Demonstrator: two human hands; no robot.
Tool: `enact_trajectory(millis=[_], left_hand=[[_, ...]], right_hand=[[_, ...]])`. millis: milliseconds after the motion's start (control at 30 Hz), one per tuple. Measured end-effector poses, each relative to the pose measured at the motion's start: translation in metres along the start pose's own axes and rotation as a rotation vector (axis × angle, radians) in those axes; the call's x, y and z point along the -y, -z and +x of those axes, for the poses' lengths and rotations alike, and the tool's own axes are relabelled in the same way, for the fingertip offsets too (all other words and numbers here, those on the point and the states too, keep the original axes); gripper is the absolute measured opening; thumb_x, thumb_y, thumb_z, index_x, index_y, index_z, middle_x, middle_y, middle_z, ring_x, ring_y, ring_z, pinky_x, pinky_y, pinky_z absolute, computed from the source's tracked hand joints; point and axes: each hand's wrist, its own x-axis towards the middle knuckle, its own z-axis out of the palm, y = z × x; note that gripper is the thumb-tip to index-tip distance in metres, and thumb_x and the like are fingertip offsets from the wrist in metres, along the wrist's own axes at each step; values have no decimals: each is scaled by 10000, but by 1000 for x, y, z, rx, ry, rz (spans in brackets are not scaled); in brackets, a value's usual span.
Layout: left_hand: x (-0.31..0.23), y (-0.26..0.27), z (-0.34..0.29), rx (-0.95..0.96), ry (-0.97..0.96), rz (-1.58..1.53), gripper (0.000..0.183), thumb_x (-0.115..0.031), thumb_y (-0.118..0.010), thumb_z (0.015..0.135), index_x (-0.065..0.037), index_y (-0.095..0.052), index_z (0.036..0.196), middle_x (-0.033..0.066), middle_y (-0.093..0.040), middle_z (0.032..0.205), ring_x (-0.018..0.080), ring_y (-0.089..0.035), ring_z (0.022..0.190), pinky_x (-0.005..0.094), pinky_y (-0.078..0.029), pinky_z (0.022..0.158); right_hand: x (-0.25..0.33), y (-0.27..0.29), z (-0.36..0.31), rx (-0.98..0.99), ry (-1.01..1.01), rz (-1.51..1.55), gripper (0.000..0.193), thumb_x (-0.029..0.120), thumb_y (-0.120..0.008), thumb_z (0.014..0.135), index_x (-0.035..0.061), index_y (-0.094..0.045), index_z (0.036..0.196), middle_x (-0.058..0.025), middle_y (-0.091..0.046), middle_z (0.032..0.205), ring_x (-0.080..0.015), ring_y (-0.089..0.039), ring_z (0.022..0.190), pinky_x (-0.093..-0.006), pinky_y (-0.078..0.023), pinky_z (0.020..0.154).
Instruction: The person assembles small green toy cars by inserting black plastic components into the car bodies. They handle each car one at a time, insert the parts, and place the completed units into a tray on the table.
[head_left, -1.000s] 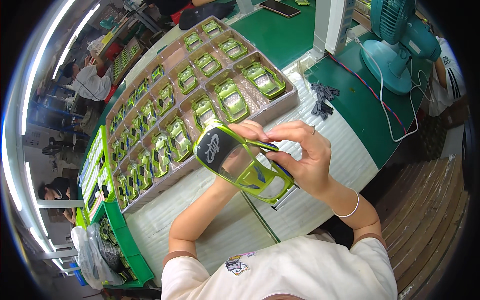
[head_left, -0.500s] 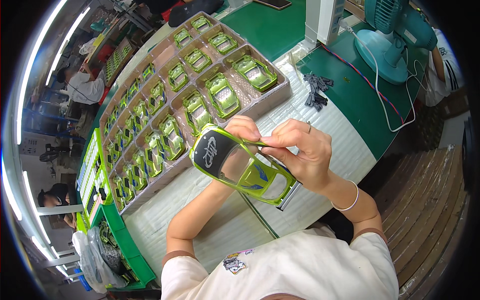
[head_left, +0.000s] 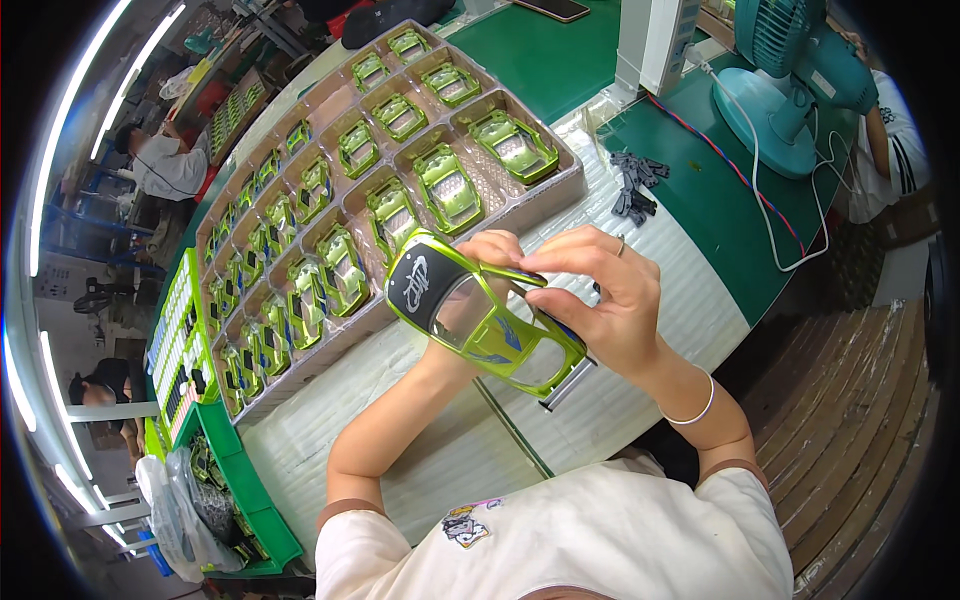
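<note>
A lime-green toy car body (head_left: 490, 335) with a black hood and blue markings is held tilted above the work table. My left hand (head_left: 492, 247) is closed on its far side, with most of the palm and fingers hidden behind the shell. My right hand (head_left: 605, 290) pinches the body's side edge between thumb and forefinger, close to the left fingertips. Whether a small separate part sits in that pinch cannot be made out. A silver-and-black rear wing (head_left: 568, 386) sticks out at the near end. Beyond my hands, a divided tray (head_left: 540, 200) holds several similar green car bodies.
Small dark grey parts (head_left: 635, 185) lie in a pile right of the tray. A teal fan (head_left: 775, 110) with trailing cables stands at the far right. On the left are a green bin (head_left: 250, 500) and plastic bags (head_left: 180, 515). Other people work in the background.
The car body has tipped and turned slightly in my hands. My right thumb and forefinger have shifted a little along its side edge; both hands keep their hold.
</note>
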Motion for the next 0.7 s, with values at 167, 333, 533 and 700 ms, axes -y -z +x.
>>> enact_trajectory(millis=[167,333,533,700], left_hand=[[-50,-14,9,-184,141,598,136,-10,-583,799,2,-587,934,97,-624,938,170,-590,892,294,-461,789],[-63,-25,23,-12,65,1035,243,-9,-684,723,23,-590,945,71,-622,946,130,-600,820,265,-482,759],[-38,-34,59,28,263,752,294,-11,-598,818,10,-508,1097,94,-583,1067,156,-614,881,266,-499,770],[10,-28,50,450,240,1183,148,-29,-653,748,-33,-638,896,82,-633,886,203,-607,786,294,-484,685]], right_hand=[[-4,3,1,138,-207,333,908,461,-766,625,11,-347,1293,-127,-442,1243,-213,-508,1058,-349,-431,908],[14,-1,3,227,-183,83,906,269,-821,592,17,-331,1311,-135,-470,1179,-258,-499,1056,-346,-414,909],[1,55,-22,-45,-545,632,781,307,-784,663,43,-377,1276,-142,-500,1221,-191,-462,1149,-323,-398,949],[-8,105,-40,-458,-414,665,665,165,-735,728,29,-371,1267,-142,-484,1240,-216,-448,1158,-368,-364,989]])
